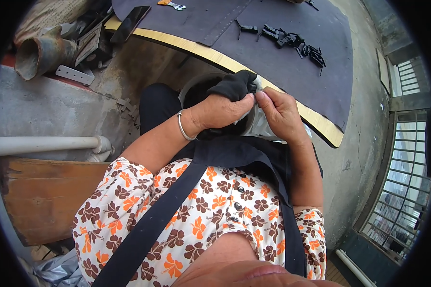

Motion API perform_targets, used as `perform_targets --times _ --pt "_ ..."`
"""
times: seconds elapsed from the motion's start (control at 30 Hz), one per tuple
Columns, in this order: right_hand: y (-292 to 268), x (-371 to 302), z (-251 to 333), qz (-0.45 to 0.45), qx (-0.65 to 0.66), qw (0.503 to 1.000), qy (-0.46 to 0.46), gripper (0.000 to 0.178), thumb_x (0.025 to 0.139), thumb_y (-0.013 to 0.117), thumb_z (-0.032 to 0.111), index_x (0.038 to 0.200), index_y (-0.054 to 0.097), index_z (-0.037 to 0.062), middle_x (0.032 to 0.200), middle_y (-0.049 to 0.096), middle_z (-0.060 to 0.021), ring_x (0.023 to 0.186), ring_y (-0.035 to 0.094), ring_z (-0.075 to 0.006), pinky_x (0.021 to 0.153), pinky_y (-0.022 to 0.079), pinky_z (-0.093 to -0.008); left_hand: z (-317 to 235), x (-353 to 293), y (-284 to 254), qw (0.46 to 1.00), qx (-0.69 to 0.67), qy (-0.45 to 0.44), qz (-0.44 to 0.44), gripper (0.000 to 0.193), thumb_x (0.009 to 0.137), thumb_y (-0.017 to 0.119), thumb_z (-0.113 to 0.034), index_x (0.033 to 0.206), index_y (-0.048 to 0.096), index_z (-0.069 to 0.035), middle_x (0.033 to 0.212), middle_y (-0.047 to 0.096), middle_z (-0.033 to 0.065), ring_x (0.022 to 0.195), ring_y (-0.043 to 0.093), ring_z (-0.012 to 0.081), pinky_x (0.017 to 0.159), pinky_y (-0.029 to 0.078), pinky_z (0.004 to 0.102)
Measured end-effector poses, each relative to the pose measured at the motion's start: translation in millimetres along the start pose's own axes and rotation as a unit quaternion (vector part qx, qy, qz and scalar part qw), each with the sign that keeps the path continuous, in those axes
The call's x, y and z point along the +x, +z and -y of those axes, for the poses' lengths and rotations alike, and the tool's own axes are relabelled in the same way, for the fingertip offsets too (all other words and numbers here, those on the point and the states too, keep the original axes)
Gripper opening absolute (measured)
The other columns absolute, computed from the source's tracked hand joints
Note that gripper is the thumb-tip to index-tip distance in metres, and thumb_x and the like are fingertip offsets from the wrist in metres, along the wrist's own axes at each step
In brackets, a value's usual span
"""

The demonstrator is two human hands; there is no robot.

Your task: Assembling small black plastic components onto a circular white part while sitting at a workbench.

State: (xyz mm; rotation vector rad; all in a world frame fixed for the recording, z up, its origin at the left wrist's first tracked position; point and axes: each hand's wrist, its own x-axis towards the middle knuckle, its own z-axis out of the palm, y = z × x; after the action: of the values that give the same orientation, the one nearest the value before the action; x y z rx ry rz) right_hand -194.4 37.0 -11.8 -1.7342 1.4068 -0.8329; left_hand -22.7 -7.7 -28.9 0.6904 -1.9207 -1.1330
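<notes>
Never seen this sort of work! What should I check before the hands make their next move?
1. Left hand holding the black cloth: ok.
2. Right hand gripping firmly: cannot tell; it is by the cloth's end, but the pinch is too small to make out.
3. Bucket below the hands: ok.
4. Black parts on the table, away from the edge: ok.
5. Phone wholly on the table: not ok; one end lies past the edge.
</notes>
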Motion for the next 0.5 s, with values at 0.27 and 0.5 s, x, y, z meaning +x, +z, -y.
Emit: perform_targets --times 0.27,0.5 --pt "9 8 -14 0.015 0.051 0.998 0.046 0.029 0.093 0.051 0.024 0.084 0.057 -0.0028 0.066 0.05 0.0018 0.065 0.042 -0.0069 0.062 0.041 -0.0244 4 -2 -12 0.969 0.224 0.079 0.075 0.024 0.08 0.054 -0.011 0.102 0.055 -0.001 0.094 0.059 0.0158 0.087 0.057 0.0289 0.078 0.045 0.0362" --pt "-114 51 -88 -0.35 -0.293 0.882 0.118 0.031 0.084 0.059 0.029 0.099 0.059 0.0018 0.087 0.064 -0.0167 0.083 0.061 -0.0274 0.075 0.047 -0.0342 19 -10 -44 0.904 0.402 0.026 0.146 0.026 0.077 0.061 -0.017 0.099 0.061 -0.005 0.105 0.058 0.0154 0.103 0.052 0.0298 0.09 0.04 0.0372"
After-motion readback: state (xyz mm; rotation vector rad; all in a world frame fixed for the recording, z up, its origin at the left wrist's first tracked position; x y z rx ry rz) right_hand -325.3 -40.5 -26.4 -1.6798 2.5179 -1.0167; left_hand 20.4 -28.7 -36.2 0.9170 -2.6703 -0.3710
